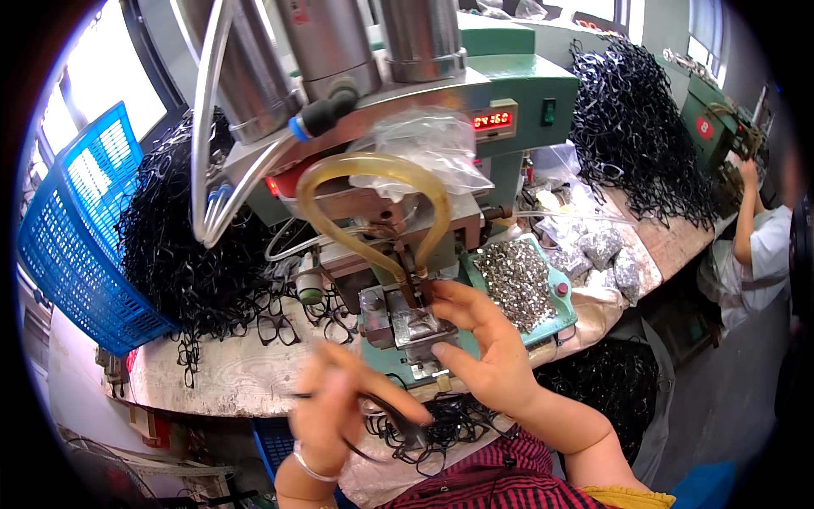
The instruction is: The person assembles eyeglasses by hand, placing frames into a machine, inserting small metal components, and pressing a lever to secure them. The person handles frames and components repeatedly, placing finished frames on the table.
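Note:
My left hand (335,407), smeared by motion, is closed around a black eyeglass frame (398,420) in front of the machine, low in the view. A thin dark part of it sticks out past the fingers. My right hand (483,343) reaches to the metal fixture (420,327) under the machine's head. Its thumb and index finger are spread apart at the fixture's right side, and no item shows between them. Just above the fingertips come down the narrow tool tips (415,288). Below the fixture, more black eyeglass frames (449,424) lie heaped by my lap.
A green tray (555,327) of small metal pieces stands right of the fixture. Piles of black frames rise at left (191,229) and back right (636,127). A blue basket (80,229) leans at the far left. Another person (755,237) works at the right.

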Available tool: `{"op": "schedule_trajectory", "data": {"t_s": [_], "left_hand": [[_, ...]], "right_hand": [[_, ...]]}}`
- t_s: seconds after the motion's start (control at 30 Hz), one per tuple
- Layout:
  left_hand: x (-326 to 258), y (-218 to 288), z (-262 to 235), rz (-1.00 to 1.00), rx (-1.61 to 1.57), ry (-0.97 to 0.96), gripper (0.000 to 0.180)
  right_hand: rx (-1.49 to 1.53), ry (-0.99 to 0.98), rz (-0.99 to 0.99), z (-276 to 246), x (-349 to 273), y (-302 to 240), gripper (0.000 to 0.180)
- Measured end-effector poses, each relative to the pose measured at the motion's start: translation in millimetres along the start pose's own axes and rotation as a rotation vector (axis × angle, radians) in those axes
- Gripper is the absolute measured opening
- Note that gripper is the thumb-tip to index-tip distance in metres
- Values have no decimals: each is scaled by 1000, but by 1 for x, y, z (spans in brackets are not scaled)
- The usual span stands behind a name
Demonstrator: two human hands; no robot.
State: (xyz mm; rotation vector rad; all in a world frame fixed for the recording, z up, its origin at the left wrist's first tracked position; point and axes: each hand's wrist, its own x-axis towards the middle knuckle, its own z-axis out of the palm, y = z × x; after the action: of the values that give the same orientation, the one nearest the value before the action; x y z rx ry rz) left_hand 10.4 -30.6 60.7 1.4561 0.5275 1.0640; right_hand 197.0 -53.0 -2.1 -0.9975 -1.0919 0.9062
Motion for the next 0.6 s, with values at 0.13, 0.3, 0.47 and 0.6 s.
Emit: {"op": "schedule_trajectory", "data": {"t_s": [0.13, 0.3, 0.47, 0.6], "left_hand": [[-5, -55, 18, -842, -735, -153, 25], [-1, -77, 22, -792, -690, -106, 21], [-2, -84, 16, -771, -712, -127, 21], [-21, -112, -3, -825, -821, -228, 34]], "right_hand": [[-497, 90, -133, -34, 21, 27, 46], [-775, 558, -210, -110, 29, 76, 33], [-1274, 103, -314, -72, 29, 77, 3], [-1631, 6, -353, -55, 57, 112, 11]]}}
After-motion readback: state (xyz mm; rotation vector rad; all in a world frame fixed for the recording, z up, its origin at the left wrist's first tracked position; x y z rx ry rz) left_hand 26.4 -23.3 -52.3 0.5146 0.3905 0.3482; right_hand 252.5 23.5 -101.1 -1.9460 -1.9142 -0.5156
